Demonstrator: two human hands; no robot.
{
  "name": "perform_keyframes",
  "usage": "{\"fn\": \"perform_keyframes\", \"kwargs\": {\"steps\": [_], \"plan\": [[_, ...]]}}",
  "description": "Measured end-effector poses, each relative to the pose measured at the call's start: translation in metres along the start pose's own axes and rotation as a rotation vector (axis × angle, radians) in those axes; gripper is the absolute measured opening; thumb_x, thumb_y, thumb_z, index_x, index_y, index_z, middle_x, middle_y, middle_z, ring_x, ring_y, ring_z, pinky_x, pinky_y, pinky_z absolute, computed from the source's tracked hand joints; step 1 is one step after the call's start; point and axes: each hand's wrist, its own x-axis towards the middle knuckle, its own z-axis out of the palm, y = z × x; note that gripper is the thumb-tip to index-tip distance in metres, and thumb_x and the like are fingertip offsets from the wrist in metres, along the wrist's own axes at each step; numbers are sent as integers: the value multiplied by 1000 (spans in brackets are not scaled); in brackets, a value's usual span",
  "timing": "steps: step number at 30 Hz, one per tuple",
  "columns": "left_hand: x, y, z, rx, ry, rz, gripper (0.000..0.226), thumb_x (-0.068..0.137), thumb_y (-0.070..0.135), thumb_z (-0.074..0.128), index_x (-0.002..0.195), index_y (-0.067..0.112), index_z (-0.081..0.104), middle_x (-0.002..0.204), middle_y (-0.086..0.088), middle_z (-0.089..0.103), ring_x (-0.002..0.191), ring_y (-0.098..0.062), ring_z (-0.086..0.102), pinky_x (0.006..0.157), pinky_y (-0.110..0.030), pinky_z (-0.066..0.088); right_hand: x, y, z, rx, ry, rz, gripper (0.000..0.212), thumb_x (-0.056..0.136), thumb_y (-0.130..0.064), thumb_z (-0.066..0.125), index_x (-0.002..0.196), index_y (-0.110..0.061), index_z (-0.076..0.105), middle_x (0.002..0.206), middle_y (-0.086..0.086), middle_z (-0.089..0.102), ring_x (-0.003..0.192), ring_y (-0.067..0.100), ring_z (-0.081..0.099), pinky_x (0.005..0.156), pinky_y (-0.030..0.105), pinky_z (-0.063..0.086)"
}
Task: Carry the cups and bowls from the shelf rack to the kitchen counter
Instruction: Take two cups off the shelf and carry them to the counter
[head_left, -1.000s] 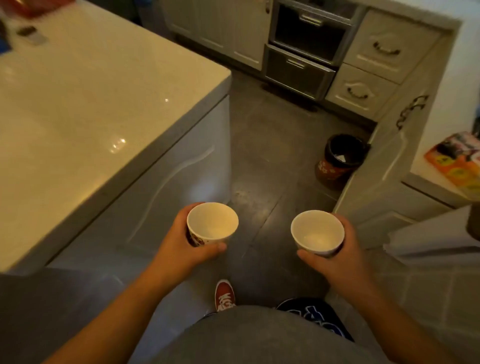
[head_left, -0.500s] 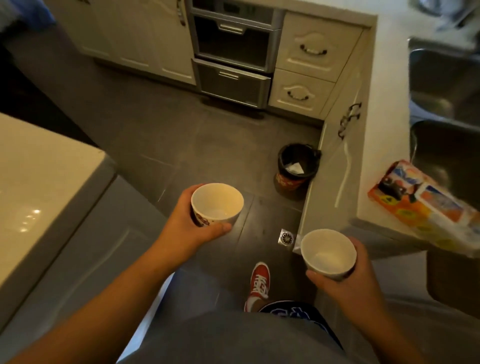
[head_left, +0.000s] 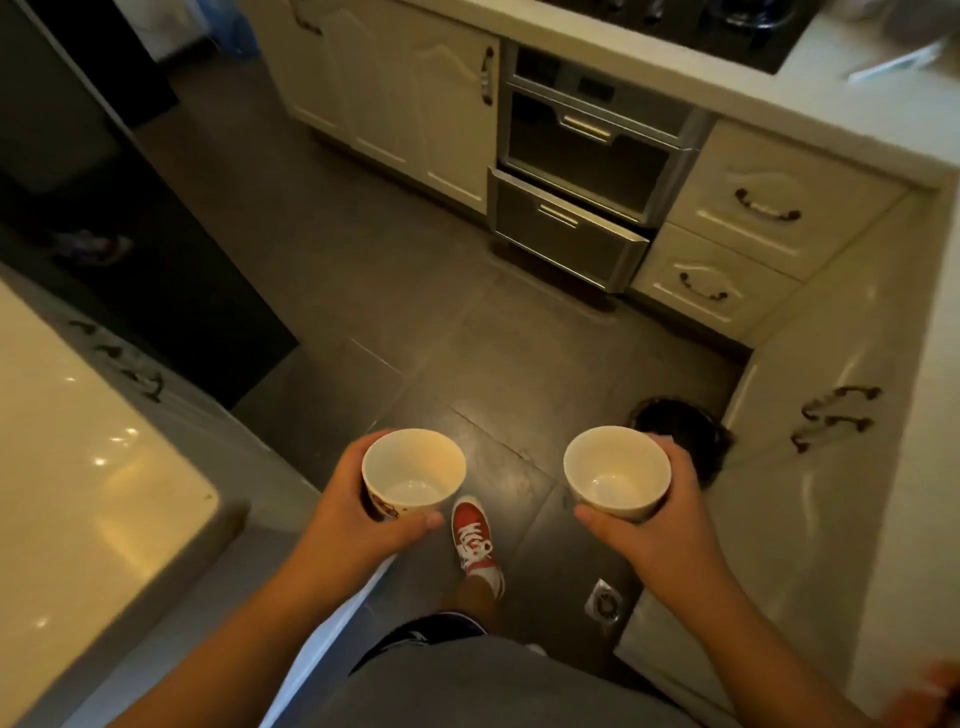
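Observation:
My left hand (head_left: 358, 525) grips a white cup with a printed red and dark pattern (head_left: 413, 475) from the side and below, held upright and empty. A plain white bowl (head_left: 616, 472), also upright and empty, sits in my right hand (head_left: 657, 540). Both are carried at waist height over the dark tiled floor, about a cup's width apart. The kitchen counter (head_left: 810, 122) runs across the top and down the right edge. No shelf rack shows in the head view.
A pale island top (head_left: 78, 467) fills the left. Cream cabinets and a steel oven with drawer (head_left: 571, 228) face me. A dark bin (head_left: 680, 431) stands by the right cabinet, partly behind the bowl. My red shoe (head_left: 475, 540) is on the floor, near a floor drain (head_left: 605, 603).
My view has swung left and forward along the aisle; the island has shifted to the left edge and the sink and snack packet have left the frame. Both hands still hold their vessels.

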Motion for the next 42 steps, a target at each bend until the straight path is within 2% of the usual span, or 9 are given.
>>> {"fn": "perform_keyframes", "kwargs": {"steps": [4, 11, 15, 19, 22, 31, 36, 39, 42], "plan": [[74, 4, -22, -62, 49, -4, 78, 56, 35, 84, 122, 44, 43, 110, 34, 56, 106, 8, 56, 78, -17, 54, 83, -28, 25, -39, -43, -30, 90, 54, -31, 91, 110, -67, 31, 101, -53, 41, 100, -32, 40, 69, 5, 37], [168, 40, -21, -151, 74, 21, 80, 56, 30, 93, 121, 44, 47, 111, 34, 59, 104, 8, 58, 75, -8, 52, 178, -66, 12, -69, -24, -37, 91, 51, -26, 92, 115, -57, 34, 102, -50, 44, 99, -23, 46, 75, 15, 40], [220, 66, -18, -140, 11, 28, 81, 53, 41, 88, 120, 50, 44, 110, 38, 55, 106, 13, 53, 73, -3, 48, 219, -69, -7, -88, 9, -17, 92, 52, -19, 93, 121, -46, 38, 111, -29, 51, 102, -1, 53, 84, 31, 47], [289, 88, -12, -164, -42, 15, 82, 58, 26, 91, 122, 47, 44, 109, 35, 56, 105, 14, 53, 73, -5, 49, 265, -65, -20, -102, 9, 18, 91, 52, -13, 93, 123, -37, 41, 115, -10, 54, 108, 17, 54, 87, 37, 48], [344, 103, -5, -160, -27, 23, 82, 56, 33, 90, 120, 51, 43, 106, 40, 53, 105, 16, 51, 69, -3, 48, 310, -64, -23, -94, -11, 37, 90, 54, -8, 92, 125, -32, 42, 118, -3, 54, 107, 19, 55, 82, 32, 48], [450, 123, -23, -159, 167, -36, 85, 53, 40, 93, 123, 52, 47, 115, 25, 59, 108, 0, 59, 73, -17, 56, 476, -107, 2, -54, -205, -17, 90, 52, -18, 93, 117, -49, 39, 112, -25, 51, 101, -1, 53, 72, 13, 42], [474, 119, -57, -147, 301, -90, 87, 51, 44, 92, 124, 48, 46, 113, 29, 58, 107, 6, 57, 72, -9, 53, 561, -155, 59, -90, -366, -105, 90, 50, -31, 91, 108, -69, 33, 102, -49, 44, 102, -9, 51, 71, 11, 43], [493, 112, -85, -138, 375, -130, 82, 51, 49, 88, 119, 57, 43, 110, 39, 54, 105, 16, 52, 68, -3, 50, 606, -184, 106, -113, -439, -163, 91, 50, -35, 90, 111, -67, 31, 101, -51, 41, 103, -17, 47, 71, 11, 43], [521, 102, -119, -141, 436, -154, 81, 50, 49, 85, 117, 56, 42, 106, 45, 51, 103, 20, 50, 68, -1, 48, 648, -210, 159, -115, -483, -207, 92, 51, -34, 89, 123, -51, 35, 105, -46, 44, 103, -23, 45, 69, 9, 44]]}}
